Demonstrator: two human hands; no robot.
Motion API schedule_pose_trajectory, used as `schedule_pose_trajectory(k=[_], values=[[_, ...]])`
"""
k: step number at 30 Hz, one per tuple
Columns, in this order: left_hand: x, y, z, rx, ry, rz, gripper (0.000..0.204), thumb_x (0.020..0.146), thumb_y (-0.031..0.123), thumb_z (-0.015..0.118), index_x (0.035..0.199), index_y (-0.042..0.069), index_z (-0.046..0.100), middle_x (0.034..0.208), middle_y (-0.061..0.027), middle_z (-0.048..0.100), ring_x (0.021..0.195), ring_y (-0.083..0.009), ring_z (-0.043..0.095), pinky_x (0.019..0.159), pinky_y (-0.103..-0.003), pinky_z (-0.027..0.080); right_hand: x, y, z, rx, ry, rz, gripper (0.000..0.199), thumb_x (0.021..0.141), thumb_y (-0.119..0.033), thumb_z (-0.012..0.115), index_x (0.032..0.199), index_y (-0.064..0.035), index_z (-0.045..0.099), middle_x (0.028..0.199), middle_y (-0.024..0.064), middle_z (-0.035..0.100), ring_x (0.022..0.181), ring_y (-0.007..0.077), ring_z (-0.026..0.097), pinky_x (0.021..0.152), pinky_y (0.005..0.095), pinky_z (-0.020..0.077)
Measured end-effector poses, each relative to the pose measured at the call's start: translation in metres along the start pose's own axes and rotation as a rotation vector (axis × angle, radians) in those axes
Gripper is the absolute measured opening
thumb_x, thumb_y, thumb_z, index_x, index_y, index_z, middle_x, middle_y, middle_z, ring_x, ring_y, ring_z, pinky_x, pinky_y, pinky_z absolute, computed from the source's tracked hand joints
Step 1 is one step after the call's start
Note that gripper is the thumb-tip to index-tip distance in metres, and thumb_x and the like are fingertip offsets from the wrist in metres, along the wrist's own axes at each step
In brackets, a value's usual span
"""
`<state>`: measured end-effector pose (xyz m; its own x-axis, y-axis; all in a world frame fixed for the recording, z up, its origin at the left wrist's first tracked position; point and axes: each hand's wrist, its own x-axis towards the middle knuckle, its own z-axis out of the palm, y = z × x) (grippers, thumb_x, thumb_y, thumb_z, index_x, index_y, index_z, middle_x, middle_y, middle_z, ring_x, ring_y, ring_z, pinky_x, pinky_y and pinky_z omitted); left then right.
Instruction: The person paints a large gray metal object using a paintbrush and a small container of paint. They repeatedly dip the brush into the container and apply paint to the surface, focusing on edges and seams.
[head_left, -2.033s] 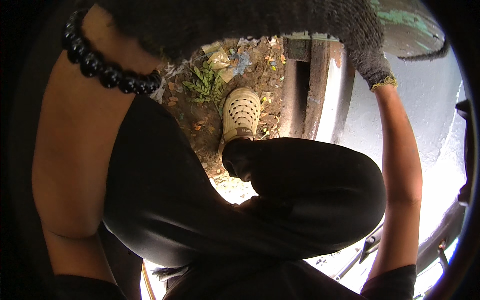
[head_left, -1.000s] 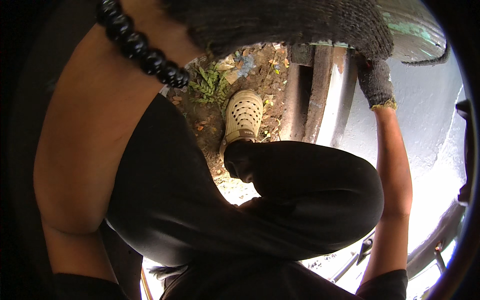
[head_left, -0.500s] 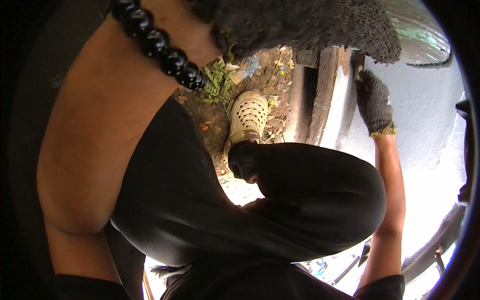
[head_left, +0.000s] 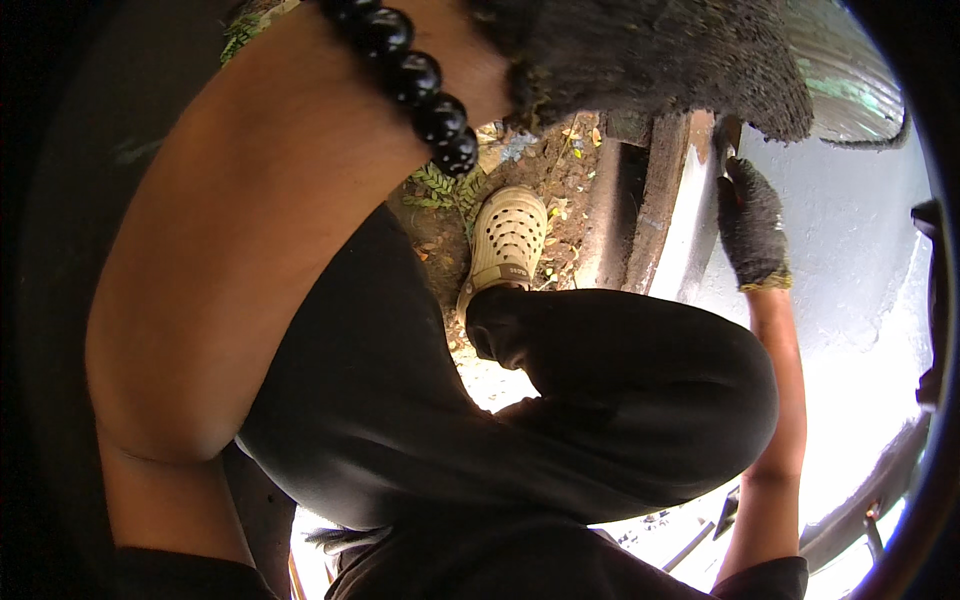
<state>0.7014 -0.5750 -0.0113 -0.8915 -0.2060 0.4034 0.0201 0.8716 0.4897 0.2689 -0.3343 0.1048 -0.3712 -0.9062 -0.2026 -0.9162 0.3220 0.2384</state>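
My right hand [head_left: 752, 228], in a dark knit glove, is raised against the edge of a big white-painted curved surface [head_left: 850, 300]. Its fingers are closed round a small flat tool [head_left: 727, 140] that touches that edge beside a rusty metal rim [head_left: 662, 200]. My left hand [head_left: 660, 60], also in a dark knit glove, is held up very close to the camera and fills the top of the view; its grip is hidden. A black bead bracelet [head_left: 415, 75] sits on the left wrist. I am crouched, with a knee in black trousers [head_left: 640, 380] in the middle.
My foot in a beige perforated clog [head_left: 505, 245] stands on bare soil with dry leaves and a small green plant [head_left: 445, 185]. Dark metal bars [head_left: 860, 500] run along the lower right under the white surface.
My right hand has slid down along the edge of the white surface. The left arm and its bracelet have swung up and to the right, closer to the camera.
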Motion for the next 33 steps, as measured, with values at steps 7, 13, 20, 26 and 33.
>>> schedule_pose_trajectory(k=[7,13,20,26,33], values=[[0.005,-0.007,0.004,-0.009,0.008,0.015,0.092,0.070,0.048,0.097,0.141,0.001,0.060,0.122,-0.0206,0.072,0.116,-0.0350,0.071,0.099,-0.046,0.060,-0.045,0.012,0.017,-0.028,-0.222,0.023,0.019,0.102,-0.018,0.060,0.110,-0.0030,0.068,0.101,0.0292,0.071,0.100,0.0507,0.068,0.080,0.0526,0.0551],[0.029,-0.013,0.007,-0.026,0.021,0.084,0.092,0.069,0.048,0.098,0.140,0.002,0.061,0.121,-0.0204,0.073,0.116,-0.0349,0.071,0.099,-0.046,0.060,-0.031,0.010,0.000,0.136,-0.157,0.122,0.027,0.102,-0.025,0.064,0.093,-0.0009,0.068,0.080,0.0247,0.070,0.078,0.0452,0.071,0.069,0.0490,0.0540],[0.069,-0.012,0.024,-0.066,0.028,0.195,0.093,0.069,0.049,0.098,0.140,0.002,0.061,0.120,-0.0202,0.073,0.115,-0.0347,0.072,0.099,-0.046,0.061,0.083,0.044,-0.021,-0.323,0.001,-0.047,0.038,0.094,-0.019,0.078,0.129,-0.0084,0.070,0.129,0.0167,0.073,0.115,0.0348,0.072,0.100,0.0425,0.0586],[0.106,-0.008,0.013,-0.047,0.052,0.272,0.093,0.068,0.049,0.098,0.139,0.002,0.062,0.119,-0.0200,0.074,0.114,-0.0345,0.072,0.098,-0.046,0.061,0.097,0.047,-0.022,-0.193,0.243,-0.006,0.029,0.102,-0.017,0.069,0.131,-0.0105,0.069,0.130,0.0139,0.073,0.116,0.0310,0.072,0.102,0.0413,0.0586],[0.121,-0.007,0.003,-0.063,0.101,0.248,0.091,0.069,0.047,0.098,0.140,0.002,0.061,0.120,-0.0197,0.073,0.114,-0.0338,0.072,0.098,-0.045,0.061,-0.037,-0.004,0.010,0.787,0.155,0.515,0.022,0.105,-0.023,0.065,0.119,-0.0065,0.071,0.091,0.0098,0.074,0.080,0.0206,0.072,0.069,0.0328,0.0597]])
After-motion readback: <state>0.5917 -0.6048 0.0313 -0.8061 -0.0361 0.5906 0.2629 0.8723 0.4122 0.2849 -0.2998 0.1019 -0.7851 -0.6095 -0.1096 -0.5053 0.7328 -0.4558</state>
